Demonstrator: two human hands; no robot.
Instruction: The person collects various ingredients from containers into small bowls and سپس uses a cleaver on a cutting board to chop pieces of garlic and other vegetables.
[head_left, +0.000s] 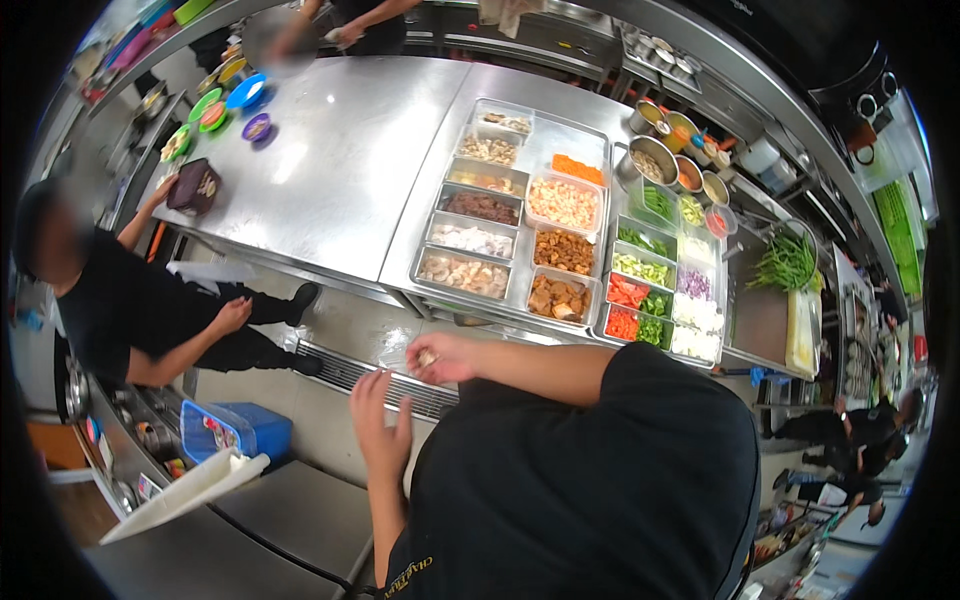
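My right hand (444, 357) is palm up over the floor, fingers curled around a small handful of pale brown food (427, 358); its exact kind cannot be made out. Just below it, my left hand (381, 420) is held flat with nothing in it, thumb apart from the fingers. Beyond the right forearm lies a steel tray of food pans, among them raw shrimp (463, 274), pale seafood pieces (472, 240), dark minced meat (480, 206) and marinated meat chunks (559, 297). Cut vegetables, including red tomato (627, 291) and purple onion (694, 283), fill a second tray.
A co-worker (150, 300) stands at left, one hand on a dark brown container (194, 187) on the steel table (337, 150). Colored bowls (247, 91) sit at its far end. A blue bin (255, 431) and white cutting board (184, 499) are lower left. A floor drain grate (337, 371) runs beneath.
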